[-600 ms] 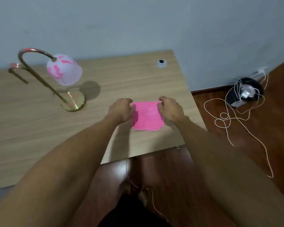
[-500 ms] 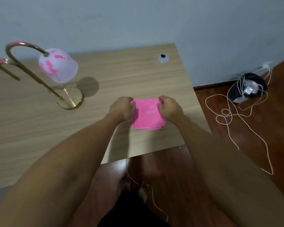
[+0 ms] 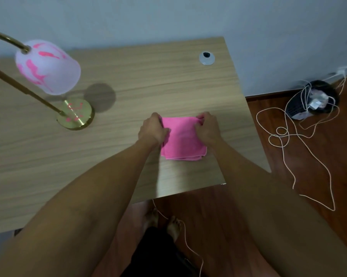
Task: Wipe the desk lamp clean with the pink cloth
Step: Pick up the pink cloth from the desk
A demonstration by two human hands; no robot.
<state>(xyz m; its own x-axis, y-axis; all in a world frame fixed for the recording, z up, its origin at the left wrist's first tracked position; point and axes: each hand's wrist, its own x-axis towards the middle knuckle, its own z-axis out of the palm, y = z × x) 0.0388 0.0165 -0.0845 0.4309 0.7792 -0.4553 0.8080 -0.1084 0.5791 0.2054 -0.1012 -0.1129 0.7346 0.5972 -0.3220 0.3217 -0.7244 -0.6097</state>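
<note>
A folded pink cloth [image 3: 182, 139] lies on the wooden desk [image 3: 168, 86], near its right front corner. My left hand [image 3: 152, 130] pinches the cloth's left edge and my right hand [image 3: 207, 127] pinches its far right corner. The desk lamp stands at the left: a frosted white shade [image 3: 47, 66] with pink smears, a curved brass arm [image 3: 24, 90] and a round brass base [image 3: 75, 115] with pink marks. The lamp is well left of both hands, untouched.
A round cable grommet [image 3: 206, 57] sits in the desk's far right corner. On the brown floor to the right lie a black basket [image 3: 310, 99] and a tangled white cord [image 3: 284, 136]. A wall runs behind the desk. My bare feet [image 3: 162, 222] stand below the desk's front edge.
My fingers have closed tighter on the cloth's edges, bunching its far corners a little. The view has shifted right and closer, so the lamp sits further left in frame.
</note>
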